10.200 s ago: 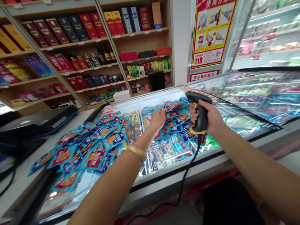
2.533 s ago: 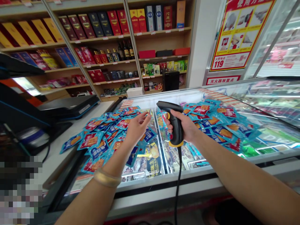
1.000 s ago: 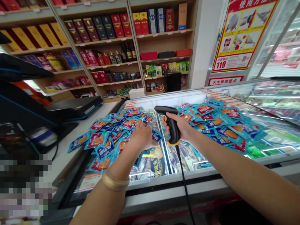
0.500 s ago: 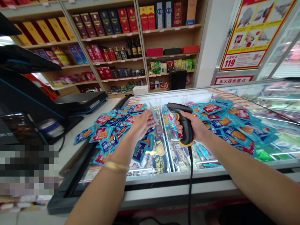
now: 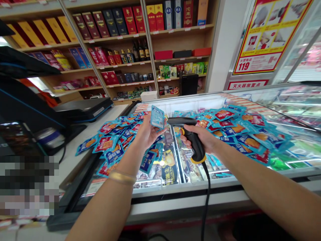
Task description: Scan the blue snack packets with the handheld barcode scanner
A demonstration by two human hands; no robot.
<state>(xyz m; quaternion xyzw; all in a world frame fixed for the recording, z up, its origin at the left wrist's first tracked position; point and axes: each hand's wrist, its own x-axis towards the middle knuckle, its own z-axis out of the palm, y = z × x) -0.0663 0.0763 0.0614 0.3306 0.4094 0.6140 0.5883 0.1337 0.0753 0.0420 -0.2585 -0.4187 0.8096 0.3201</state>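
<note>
Between the fingers of my left hand (image 5: 147,135) is a small blue snack packet (image 5: 157,117), its printed back turned toward me. My right hand (image 5: 198,137) wraps round the grip of a black and yellow barcode scanner (image 5: 184,122), whose head points left at the packet from a short distance. A black cable (image 5: 207,194) hangs from the scanner's handle. Below my left hand lies a heap of similar blue and red packets (image 5: 105,144). A second heap of packets (image 5: 248,140) spreads to the right of the scanner. Both heaps rest on the glass top of a chest freezer (image 5: 150,211).
Frozen goods (image 5: 169,167) show through the freezer's glass. At left, a counter (image 5: 75,157) carries a dark checkout machine (image 5: 27,110) and a flat black device (image 5: 85,108). Shelves of boxed bottles (image 5: 112,21) stand behind, with a red and yellow poster (image 5: 269,36) on the right.
My left hand has turned the packet from edge-on to show its back and raised it slightly. My right hand has swung the scanner left, closer to the packet.
</note>
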